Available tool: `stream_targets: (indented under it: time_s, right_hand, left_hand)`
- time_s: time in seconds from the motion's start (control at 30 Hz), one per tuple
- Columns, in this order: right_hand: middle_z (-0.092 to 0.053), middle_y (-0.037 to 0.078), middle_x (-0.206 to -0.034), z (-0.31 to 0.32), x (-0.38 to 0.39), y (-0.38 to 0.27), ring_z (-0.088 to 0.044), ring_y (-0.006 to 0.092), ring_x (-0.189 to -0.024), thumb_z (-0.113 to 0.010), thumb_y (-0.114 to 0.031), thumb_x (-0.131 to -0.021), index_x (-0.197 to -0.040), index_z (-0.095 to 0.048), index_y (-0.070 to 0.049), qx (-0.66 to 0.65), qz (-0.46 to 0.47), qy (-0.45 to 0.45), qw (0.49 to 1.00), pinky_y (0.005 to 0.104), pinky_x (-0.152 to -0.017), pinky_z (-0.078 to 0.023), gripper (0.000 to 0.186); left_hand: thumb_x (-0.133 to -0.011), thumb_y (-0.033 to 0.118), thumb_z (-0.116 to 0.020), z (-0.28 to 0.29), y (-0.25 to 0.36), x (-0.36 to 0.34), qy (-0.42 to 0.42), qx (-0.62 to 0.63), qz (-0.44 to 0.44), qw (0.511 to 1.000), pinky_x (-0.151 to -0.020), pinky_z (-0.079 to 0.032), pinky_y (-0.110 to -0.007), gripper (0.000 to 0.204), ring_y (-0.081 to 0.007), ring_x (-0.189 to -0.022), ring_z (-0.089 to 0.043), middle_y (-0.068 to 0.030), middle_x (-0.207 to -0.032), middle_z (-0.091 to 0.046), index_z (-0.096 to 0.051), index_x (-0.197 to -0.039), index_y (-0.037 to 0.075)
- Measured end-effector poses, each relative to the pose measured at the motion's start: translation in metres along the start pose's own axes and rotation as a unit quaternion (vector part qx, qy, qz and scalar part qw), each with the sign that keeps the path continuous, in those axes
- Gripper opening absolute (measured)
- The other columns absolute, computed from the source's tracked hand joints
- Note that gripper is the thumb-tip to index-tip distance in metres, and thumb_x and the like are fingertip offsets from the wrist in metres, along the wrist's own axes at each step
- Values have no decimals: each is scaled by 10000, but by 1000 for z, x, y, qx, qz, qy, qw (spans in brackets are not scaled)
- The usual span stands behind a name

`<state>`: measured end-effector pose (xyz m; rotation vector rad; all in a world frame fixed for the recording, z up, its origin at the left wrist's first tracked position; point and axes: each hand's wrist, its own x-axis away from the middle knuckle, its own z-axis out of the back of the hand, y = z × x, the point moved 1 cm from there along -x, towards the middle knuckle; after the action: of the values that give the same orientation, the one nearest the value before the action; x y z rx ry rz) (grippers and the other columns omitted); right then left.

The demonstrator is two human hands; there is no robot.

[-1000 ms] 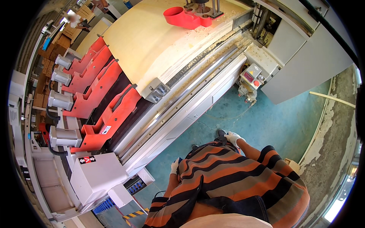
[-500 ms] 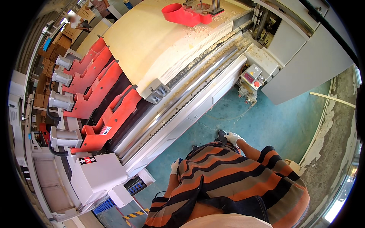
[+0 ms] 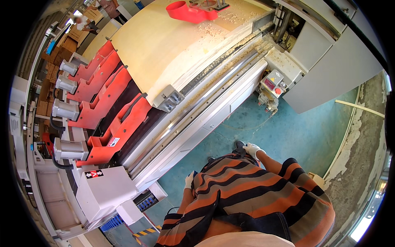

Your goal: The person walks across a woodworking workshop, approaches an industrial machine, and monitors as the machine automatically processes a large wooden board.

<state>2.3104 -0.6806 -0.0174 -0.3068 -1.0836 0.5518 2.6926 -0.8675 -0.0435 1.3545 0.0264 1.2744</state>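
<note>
My right hand, in a white work glove, hangs beside the front of my striped shirt, above a dark shoe. Its fingers look loosely stretched, and nothing shows in them. My left hand, also gloved, is at the shirt's left edge, which hides most of its fingers. Neither hand touches the machine. On the machine a large pale wood sheet lies flat, with a red dust hood over its far part. Wood chips are scattered beside the hood.
A long rail runs along the machine's near side. Red brackets stand at its left, by a white housing. A control box with a red button juts out at right. Two people are in the far left background.
The red dust hood has moved left and slightly farther away over the wood sheet, uncovering more chips at its right. My hands have stayed in nearly the same place.
</note>
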Motion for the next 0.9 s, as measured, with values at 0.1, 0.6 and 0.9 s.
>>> stream_targets:
  time_s: [0.1,0.6,0.9]
  right_hand:
    - [-530,210,-1040,6,7,-11,-498,332,-997,-423,-353,-820,-1048,-488,6,-19,-30,-1,999,373,-808,-392,430]
    - [-552,213,-1035,10,3,-2,-517,335,-989,-410,-356,-748,-1056,-504,14,-11,-8,8,1000,367,-837,-381,490]
    - [-535,230,-1034,16,13,-9,-499,340,-1000,-414,-390,-806,-1055,-485,22,-25,-25,-4,999,376,-827,-382,486]
  left_hand:
    - [-823,306,-480,-1,0,0,1,-11,-3,1000,-658,-420,-336,290,-206,-747,-537,-60,-813,-593,-582,-828,35]
    - [-775,262,-478,-6,10,-3,-31,-303,-154,940,-636,-408,-397,151,-336,-765,-523,-118,-816,-572,-512,-824,123]
    - [-753,242,-492,-7,10,-2,-27,-285,-178,941,-606,-402,-411,135,-369,-735,-506,-148,-802,-561,-498,-771,108]
